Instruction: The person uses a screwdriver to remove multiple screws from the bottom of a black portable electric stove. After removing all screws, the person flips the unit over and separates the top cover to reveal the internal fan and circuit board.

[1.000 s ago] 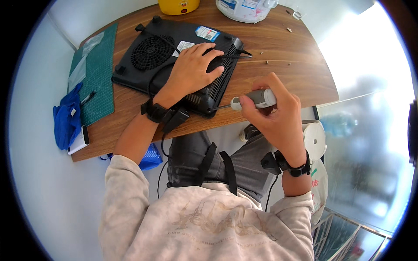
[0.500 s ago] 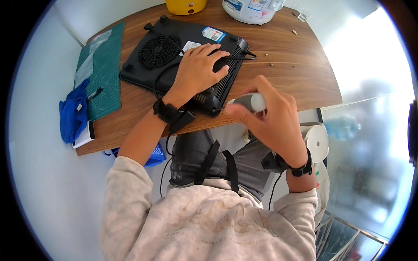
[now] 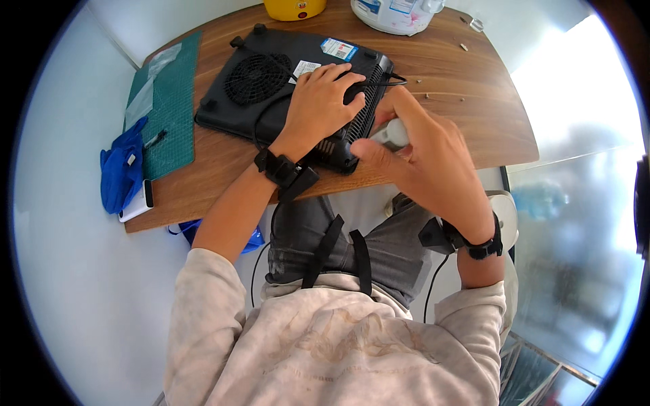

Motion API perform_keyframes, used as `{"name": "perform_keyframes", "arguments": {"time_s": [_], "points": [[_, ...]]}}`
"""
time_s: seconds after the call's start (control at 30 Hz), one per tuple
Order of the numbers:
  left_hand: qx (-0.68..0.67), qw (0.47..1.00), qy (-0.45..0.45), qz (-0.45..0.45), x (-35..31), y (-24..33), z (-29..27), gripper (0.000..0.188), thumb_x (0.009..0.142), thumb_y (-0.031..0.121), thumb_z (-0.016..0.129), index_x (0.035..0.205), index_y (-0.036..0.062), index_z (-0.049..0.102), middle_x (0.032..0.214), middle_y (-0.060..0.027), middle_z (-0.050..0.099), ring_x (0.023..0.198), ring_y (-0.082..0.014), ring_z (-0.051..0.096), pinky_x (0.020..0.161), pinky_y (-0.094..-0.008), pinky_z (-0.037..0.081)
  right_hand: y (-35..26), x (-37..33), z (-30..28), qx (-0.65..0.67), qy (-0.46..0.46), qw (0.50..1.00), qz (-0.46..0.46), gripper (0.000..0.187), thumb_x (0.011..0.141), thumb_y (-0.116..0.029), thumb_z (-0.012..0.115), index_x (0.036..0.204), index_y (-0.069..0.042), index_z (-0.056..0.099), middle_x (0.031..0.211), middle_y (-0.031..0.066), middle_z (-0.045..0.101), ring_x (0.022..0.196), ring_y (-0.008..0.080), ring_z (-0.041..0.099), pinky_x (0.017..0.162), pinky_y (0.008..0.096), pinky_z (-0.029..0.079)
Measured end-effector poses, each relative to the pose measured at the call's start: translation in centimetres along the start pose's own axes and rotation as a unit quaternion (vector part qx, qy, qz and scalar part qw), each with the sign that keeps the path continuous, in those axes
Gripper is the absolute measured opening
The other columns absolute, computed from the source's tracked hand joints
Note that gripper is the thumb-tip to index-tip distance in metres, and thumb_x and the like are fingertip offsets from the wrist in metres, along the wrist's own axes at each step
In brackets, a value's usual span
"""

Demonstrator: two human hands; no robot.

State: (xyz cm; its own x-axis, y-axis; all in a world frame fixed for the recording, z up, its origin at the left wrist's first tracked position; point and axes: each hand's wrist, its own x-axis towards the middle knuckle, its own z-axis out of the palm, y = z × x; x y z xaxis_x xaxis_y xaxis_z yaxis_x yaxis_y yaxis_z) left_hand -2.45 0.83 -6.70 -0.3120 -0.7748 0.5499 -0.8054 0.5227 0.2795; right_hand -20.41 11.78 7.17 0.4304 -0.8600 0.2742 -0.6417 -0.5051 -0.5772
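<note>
A black induction cooker [image 3: 298, 46] lies upside down on the wooden table, its round fan grille [image 3: 257, 79] and vent slots facing up. My left hand [image 3: 321, 105] rests on its underside with the fingers spread, over the black power cord. In my right hand [image 3: 437, 149] is a screwdriver with a grey and white handle [image 3: 395, 134], held beside the cooker's near right corner. The fingers wrap round the handle; the shaft and tip are hidden, so I cannot tell whether the tip touches the cooker.
Several small screws [image 3: 426, 96] lie on the table [image 3: 487, 128] to the right. A green cutting mat [image 3: 172, 132] with a pen and blue cloth pouch [image 3: 124, 166] is at left. A yellow container [image 3: 294, 8] and a white appliance [image 3: 393, 19] stand at the back.
My right hand and the screwdriver have moved up and slightly right, away from the cooker's near corner where the shaft showed before. My left hand stays on the cooker. The whole view has shifted slightly.
</note>
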Motion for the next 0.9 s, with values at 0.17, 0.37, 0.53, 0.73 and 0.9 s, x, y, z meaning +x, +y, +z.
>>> {"name": "perform_keyframes", "arguments": {"time_s": [0.17,0.37,0.53,0.73,0.9], "points": [[-0.003,1.000,-0.004,-0.003,0.1,0.1,0.3,0.036,0.094,0.036,0.064,0.125,0.0184,0.072,0.139,-0.0081,0.065,0.132,-0.0275,0.055,0.113,-0.0466,0.038,0.5,0.2,-0.6,-0.076,0.013,0.996,0.038,0.032,0.090,-0.024,0.075,0.105,-0.006,0.053,0.077,0.0134,0.065,0.072,0.0320,0.068,0.065,0.0413,0.051],[-0.022,0.999,-0.021,-0.015,0.4,0.4,-0.3,0.034,0.095,0.034,0.063,0.123,0.0182,0.074,0.138,-0.0073,0.065,0.131,-0.0268,0.055,0.113,-0.0455,0.039,2.2,-0.5,0.3,0.033,0.058,0.994,-0.083,0.033,0.088,-0.017,0.072,0.110,-0.005,0.051,0.081,0.0179,0.065,0.076,0.0393,0.066,0.066,0.0479,0.052],[-0.024,1.000,-0.016,-0.011,0.1,0.1,-0.4,0.033,0.095,0.032,0.063,0.122,0.0184,0.074,0.138,-0.0065,0.065,0.129,-0.0272,0.057,0.112,-0.0451,0.041,1.3,-1.3,0.2,0.000,0.038,0.997,-0.068,0.031,0.089,-0.012,0.075,0.110,-0.006,0.053,0.086,0.0132,0.068,0.072,0.0306,0.071,0.067,0.0378,0.054],[-0.034,0.999,-0.019,-0.026,0.2,0.7,-0.8,0.032,0.094,0.031,0.063,0.120,0.0182,0.075,0.138,-0.0063,0.065,0.128,-0.0268,0.058,0.110,-0.0450,0.041,2.6,-1.5,-0.6,-0.018,0.019,1.000,-0.013,0.038,0.089,-0.020,0.075,0.115,-0.007,0.050,0.077,0.0171,0.066,0.073,0.0391,0.067,0.063,0.0466,0.051],[-0.026,0.999,-0.013,-0.020,0.0,0.6,-1.0,0.031,0.094,0.031,0.063,0.120,0.0180,0.075,0.137,-0.0060,0.066,0.127,-0.0266,0.058,0.110,-0.0439,0.041,2.4,-1.8,-0.4,0.079,0.037,0.992,-0.091,0.034,0.088,-0.014,0.078,0.110,-0.007,0.053,0.077,0.0127,0.068,0.071,0.0261,0.071,0.064,0.0334,0.054]]}}
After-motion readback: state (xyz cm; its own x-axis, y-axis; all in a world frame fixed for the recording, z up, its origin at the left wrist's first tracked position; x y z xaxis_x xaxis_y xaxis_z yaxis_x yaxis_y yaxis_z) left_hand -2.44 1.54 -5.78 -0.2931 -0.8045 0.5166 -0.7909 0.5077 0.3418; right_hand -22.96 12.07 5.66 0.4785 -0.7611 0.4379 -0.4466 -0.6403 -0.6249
